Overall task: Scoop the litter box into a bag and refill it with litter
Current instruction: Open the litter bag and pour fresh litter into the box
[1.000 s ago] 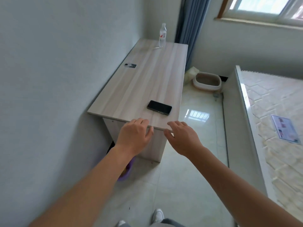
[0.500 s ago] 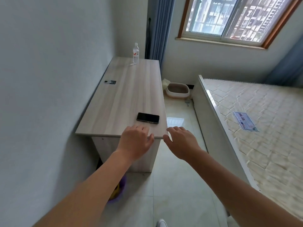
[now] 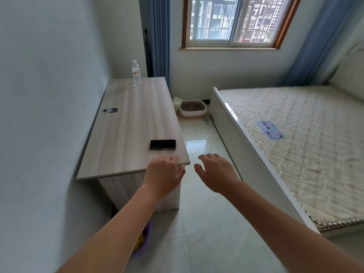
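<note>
Both hands reached forward, holding nothing. The left hand (image 3: 164,172) hovered at the near corner of the desk (image 3: 128,134), fingers relaxed and loosely together, just short of a dark phone (image 3: 162,144). The right hand (image 3: 216,172) was held over the tiled floor (image 3: 206,223), its fingers slightly spread and gently curved. The litter box (image 3: 193,108) sat on the floor well beyond the fingertips, under the window (image 3: 232,20), between the desk's far end and the bed (image 3: 295,134), with something pale and crumpled (image 3: 176,101) just beside it.
</note>
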### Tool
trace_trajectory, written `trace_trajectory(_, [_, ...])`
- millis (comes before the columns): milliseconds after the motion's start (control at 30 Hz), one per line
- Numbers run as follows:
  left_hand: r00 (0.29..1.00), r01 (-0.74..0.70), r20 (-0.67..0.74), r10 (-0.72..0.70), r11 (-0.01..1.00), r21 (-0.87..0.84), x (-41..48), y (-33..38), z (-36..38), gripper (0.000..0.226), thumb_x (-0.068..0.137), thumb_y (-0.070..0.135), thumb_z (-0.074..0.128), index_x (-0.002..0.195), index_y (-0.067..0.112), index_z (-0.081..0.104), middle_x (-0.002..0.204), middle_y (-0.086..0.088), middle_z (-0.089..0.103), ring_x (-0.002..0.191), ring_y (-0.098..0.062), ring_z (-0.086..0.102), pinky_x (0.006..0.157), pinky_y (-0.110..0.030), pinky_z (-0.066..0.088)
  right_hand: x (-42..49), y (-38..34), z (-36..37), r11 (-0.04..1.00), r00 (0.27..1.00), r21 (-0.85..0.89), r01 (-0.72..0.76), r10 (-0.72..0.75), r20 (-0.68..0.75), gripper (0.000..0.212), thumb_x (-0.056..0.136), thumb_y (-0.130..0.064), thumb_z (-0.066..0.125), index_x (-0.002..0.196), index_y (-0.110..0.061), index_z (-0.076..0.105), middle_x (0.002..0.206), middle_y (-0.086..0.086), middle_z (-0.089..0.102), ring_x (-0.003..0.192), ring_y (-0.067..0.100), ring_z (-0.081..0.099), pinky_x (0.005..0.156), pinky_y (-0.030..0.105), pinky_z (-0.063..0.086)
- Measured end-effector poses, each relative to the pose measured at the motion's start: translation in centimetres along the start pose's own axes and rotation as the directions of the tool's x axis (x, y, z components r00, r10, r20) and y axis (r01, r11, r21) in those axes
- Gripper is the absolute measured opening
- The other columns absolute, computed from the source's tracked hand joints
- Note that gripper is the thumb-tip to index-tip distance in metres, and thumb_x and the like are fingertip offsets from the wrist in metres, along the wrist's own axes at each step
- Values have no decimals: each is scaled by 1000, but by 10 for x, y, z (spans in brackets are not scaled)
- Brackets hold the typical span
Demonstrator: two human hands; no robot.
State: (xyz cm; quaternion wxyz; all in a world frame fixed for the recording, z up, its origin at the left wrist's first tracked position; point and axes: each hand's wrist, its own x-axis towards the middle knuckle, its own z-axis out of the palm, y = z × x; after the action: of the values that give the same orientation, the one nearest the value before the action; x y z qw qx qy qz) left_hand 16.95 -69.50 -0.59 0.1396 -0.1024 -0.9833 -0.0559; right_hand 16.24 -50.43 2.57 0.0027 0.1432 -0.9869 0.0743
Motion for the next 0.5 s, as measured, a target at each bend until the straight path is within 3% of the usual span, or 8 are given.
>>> trace_trajectory(100, [1000, -9, -14, 9, 1000, 10, 12, 14, -1, 44, 96, 46, 37, 95, 14, 68, 84, -2, 70, 71, -22, 63, 67, -37, 54, 1, 16, -3, 1000, 1000, 6, 3, -2, -8, 49, 102, -48, 34, 135, -16, 52, 131, 3, 60, 121, 23, 53, 96, 37, 44])
trace_trajectory(233, [999, -16, -29, 17, 1000, 8, 31, 45, 2, 55, 96, 49, 30, 107, 12, 69, 91, -2, 71, 74, -20, 65, 66, -34, 56, 0, 50, -5, 1000, 999, 22, 15, -14, -30, 51, 101, -47, 36, 140, -15, 46, 141, 3, 54, 131, 23, 47, 104, 37, 41])
trace_trajectory(500, [997, 33, 63, -37, 998, 57, 63, 136, 29, 63, 95, 54, 18, 126, 16, 59, 121, -1, 65, 104, -21, 62, 89, -36, 48, 1, 152, -6, 999, 999, 37, 37, -37, -9, 57, 101, -48, 35, 147, -14, 38, 152, 5, 44, 141, 23, 37, 111, 38, 34])
